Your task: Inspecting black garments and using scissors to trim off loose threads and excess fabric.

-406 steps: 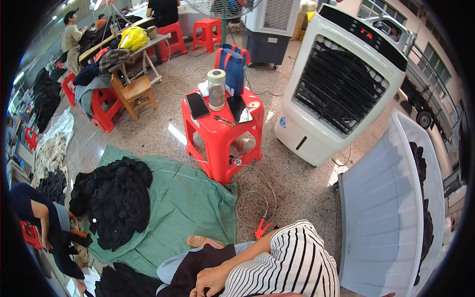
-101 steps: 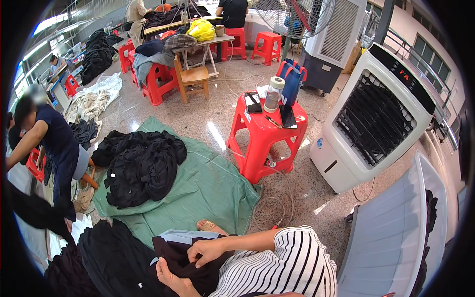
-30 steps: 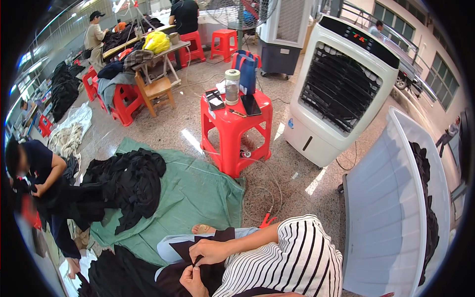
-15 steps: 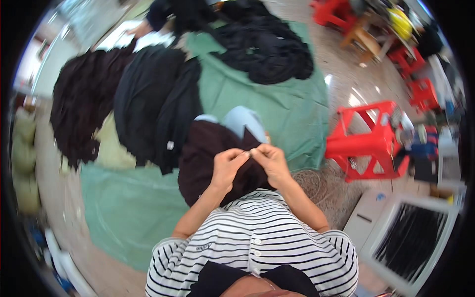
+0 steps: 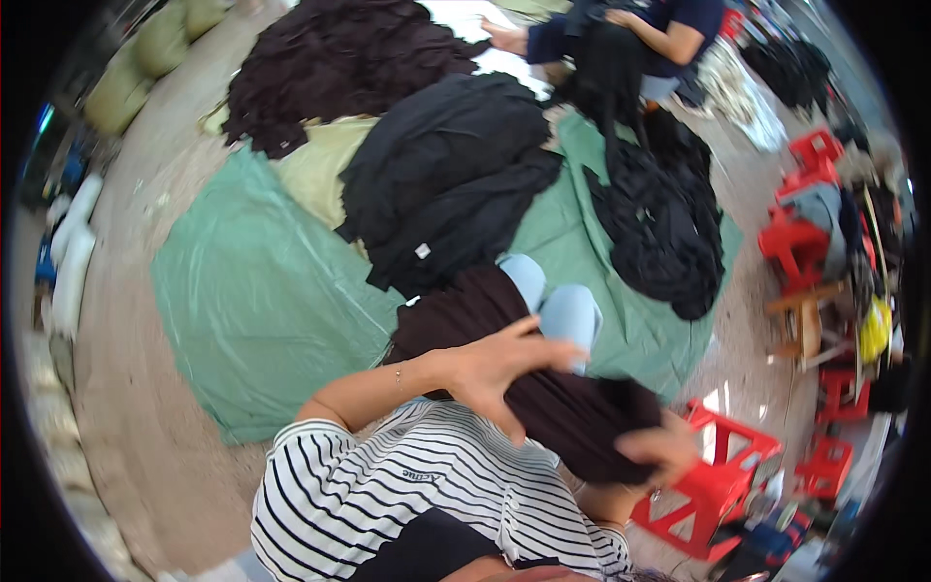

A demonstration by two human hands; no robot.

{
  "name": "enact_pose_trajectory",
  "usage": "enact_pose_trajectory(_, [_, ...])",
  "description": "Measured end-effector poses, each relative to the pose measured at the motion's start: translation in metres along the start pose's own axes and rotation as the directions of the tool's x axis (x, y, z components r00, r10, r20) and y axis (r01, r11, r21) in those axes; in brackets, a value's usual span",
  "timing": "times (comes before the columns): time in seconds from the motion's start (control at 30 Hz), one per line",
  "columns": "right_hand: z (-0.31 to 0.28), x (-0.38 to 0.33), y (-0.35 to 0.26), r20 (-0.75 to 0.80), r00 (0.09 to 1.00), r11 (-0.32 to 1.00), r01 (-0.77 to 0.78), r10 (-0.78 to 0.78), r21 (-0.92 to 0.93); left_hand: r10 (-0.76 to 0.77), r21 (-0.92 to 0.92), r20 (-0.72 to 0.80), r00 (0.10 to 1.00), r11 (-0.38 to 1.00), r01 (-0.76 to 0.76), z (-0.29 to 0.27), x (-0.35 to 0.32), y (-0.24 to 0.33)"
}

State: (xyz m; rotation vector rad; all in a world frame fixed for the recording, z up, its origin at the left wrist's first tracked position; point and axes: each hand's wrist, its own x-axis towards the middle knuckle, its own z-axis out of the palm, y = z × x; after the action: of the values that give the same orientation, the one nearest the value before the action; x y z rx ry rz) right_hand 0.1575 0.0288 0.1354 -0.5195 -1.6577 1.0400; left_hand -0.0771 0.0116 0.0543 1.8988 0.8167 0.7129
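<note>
1. Left hand point(image 5: 495, 369) is spread open, fingers splayed, resting on the dark garment point(image 5: 543, 398) across the lap.
2. Right hand point(image 5: 659, 448) grips the garment's far end, beside a red stool point(image 5: 722, 480).
3. Black clothes point(image 5: 446, 184) lie heaped on the green tarp point(image 5: 252, 301) ahead.
4. Another person point(image 5: 630, 39) sits beyond.

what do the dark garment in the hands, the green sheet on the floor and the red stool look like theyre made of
Dark garment: soft matte fabric, probably knit; it drapes limply and folds. Green sheet: likely plastic tarp, since it is creased with a slight sheen. Red stool: seemingly moulded plastic, glossy and uniformly coloured.
</note>
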Motion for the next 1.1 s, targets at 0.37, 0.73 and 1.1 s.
enact_pose_trajectory(0.37, [-0.050,0.044,0.041,-0.091,0.951,0.942,-0.305,0.294,-0.137,-0.282,0.414,-0.047,0.958,0.868,0.275,-0.095,-0.057,0.001])
enact_pose_trajectory(0.73, [-0.035,-0.039,0.140,0.053,0.755,0.742,-0.625,0.653,-0.244,0.610,0.511,-0.789,0.079,0.579,0.635,-0.369,-0.091,-0.053])
enact_pose_trajectory(1.1, [-0.065,-0.103,0.159,-0.022,0.432,0.291,-0.643,0.902,-0.709,-0.314,-0.018,-0.795,0.519,0.868,0.497,0.006,-0.055,-0.145])
